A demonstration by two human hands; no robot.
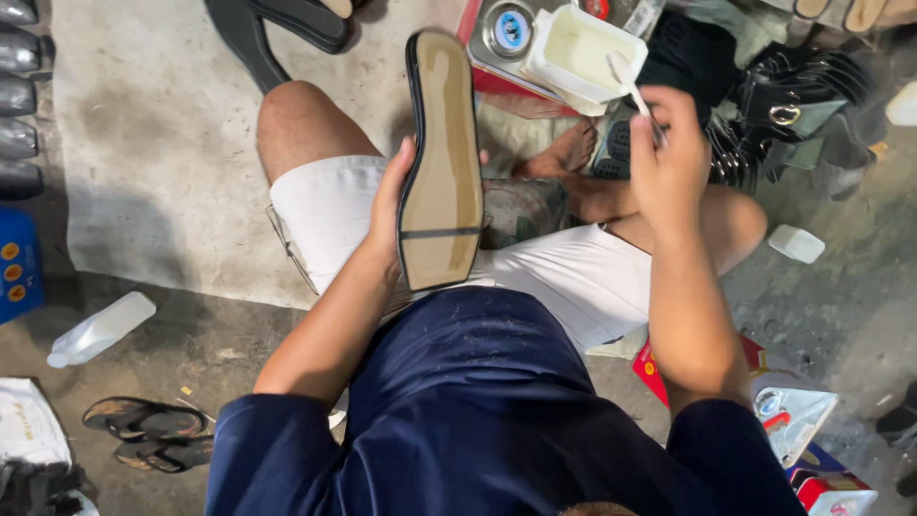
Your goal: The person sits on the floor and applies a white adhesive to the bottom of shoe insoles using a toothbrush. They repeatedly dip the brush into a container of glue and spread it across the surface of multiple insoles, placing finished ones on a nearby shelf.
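My left hand (pixel 394 196) holds a long shoe sole (pixel 441 158), tan on its upper face with a black rim, upright over my lap. My right hand (pixel 666 158) grips a small brush (pixel 626 78) whose whitish tip sits at the rim of a white tub of pale glue (pixel 579 50). The tub rests on a metal can (pixel 506 33) just beyond my knees. I sit cross-legged in white shorts and a dark blue shirt.
Black shoe uppers (pixel 793 105) are piled at the right. Black soles (pixel 277 29) lie at the top. A clear plastic bottle (pixel 100 328) and dark sandals (pixel 148 432) lie at the left on the concrete floor. A red and white box (pixel 793 416) sits at the lower right.
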